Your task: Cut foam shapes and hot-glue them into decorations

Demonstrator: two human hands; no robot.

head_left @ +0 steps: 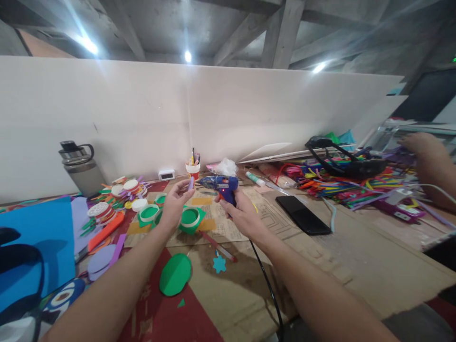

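Dark-blue plastic glue gun facing a small flat lilac piece

Your right hand is wrapped around the gun's grip, and your left hand pinches the lilac piece between thumb and fingers. The two hands are apart, with the nozzle pointing at the piece; whether the tip touches it cannot be told. You hold both above the brown printed paper sheet, your landmark here. On its left part sit green pieces with white rims; to its right lies a black smartphone.

Expect the gun to be light but front-heavy, with stiff, smooth plastic. Keep your hold on the grip and away from the nozzle, likely hot, as a small red light shows on the side. The black cable may tug at your wrist. The lilac piece looks thin, light and easily bent; pinch it by the edge farthest from the nozzle.

You can read no brand: the gun's pale label, the sheet's print and the pale characters on the red printed board, nearer you than the sheet, are too small or blurred.
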